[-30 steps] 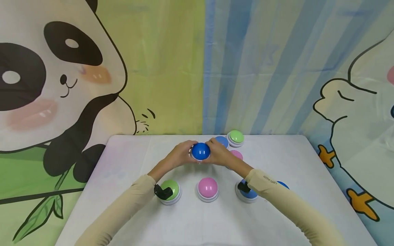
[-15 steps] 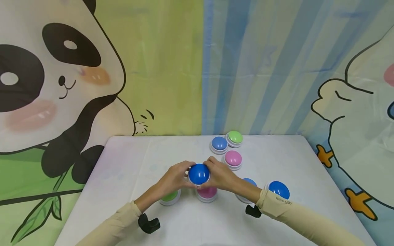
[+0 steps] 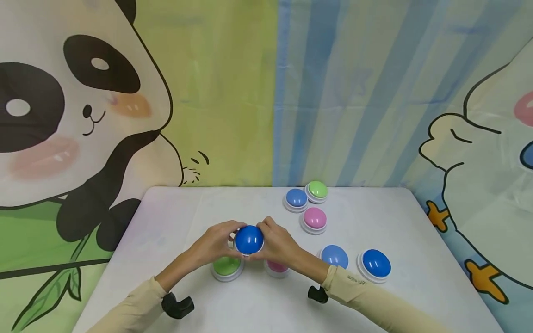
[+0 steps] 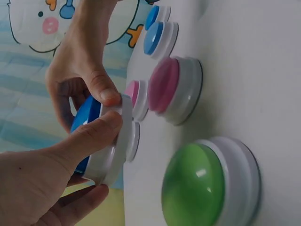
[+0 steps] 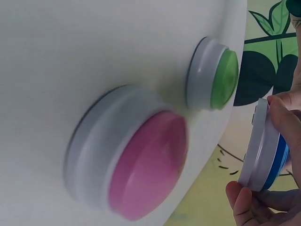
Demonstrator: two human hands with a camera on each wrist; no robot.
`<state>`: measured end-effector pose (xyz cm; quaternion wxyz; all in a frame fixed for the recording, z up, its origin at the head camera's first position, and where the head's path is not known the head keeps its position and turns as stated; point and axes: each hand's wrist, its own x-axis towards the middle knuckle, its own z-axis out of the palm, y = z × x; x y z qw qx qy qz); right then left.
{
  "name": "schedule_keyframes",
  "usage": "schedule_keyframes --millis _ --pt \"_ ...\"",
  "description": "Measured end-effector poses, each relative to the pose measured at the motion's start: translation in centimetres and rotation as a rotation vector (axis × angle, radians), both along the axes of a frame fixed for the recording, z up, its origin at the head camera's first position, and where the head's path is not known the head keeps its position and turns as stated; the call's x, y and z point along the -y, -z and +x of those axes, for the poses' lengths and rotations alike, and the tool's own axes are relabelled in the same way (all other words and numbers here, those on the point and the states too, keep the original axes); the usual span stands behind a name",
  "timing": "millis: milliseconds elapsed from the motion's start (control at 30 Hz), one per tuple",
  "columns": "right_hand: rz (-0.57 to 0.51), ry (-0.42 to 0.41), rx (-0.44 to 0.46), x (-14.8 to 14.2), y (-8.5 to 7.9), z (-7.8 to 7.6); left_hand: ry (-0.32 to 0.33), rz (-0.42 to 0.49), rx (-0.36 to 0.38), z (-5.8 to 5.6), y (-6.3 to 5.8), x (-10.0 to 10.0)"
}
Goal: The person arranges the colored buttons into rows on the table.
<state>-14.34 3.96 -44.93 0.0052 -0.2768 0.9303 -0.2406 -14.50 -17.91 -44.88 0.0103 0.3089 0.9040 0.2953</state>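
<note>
Both hands hold one dark blue push button (image 3: 249, 239) with a white base, raised off the table. My left hand (image 3: 214, 241) grips its left side, thumb and fingers on the white rim. On the opposite side my right hand (image 3: 276, 243) grips the same rim, as the left wrist view also shows. Below and nearer me, a green button (image 3: 226, 266) stands under the left hand. A pink button (image 3: 276, 268) is partly covered by the right hand. In the right wrist view the held button (image 5: 263, 146) is tilted, its base facing the camera side.
A lighter blue button (image 3: 335, 255) and another dark blue button (image 3: 376, 263) stand to the right. Farther back sit a blue button (image 3: 296, 198), a green one (image 3: 318, 189) and a pink one (image 3: 314, 218). A cartoon curtain (image 3: 225, 92) hangs behind the white table (image 3: 175, 208).
Both hands have brought the blue button from the table's back middle toward me, then leftward to between the green and pink buttons. The other buttons stay where they were.
</note>
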Motion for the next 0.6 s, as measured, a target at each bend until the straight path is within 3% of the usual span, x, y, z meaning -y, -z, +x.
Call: schedule_keyframes --millis 300,500,600 --pt "0.048 -0.044 -0.04 2.8 -0.5 1.0 -0.037 0.043 -0.052 1.6 0.5 2.9" --pt "0.117 -0.102 -0.099 3.3 0.0 3.1 -0.025 0.095 -0.15 4.4 1.9 3.9" --pt "0.125 -0.13 -0.064 3.5 0.1 4.5 -0.023 0.112 -0.177 6.1 2.3 4.2"
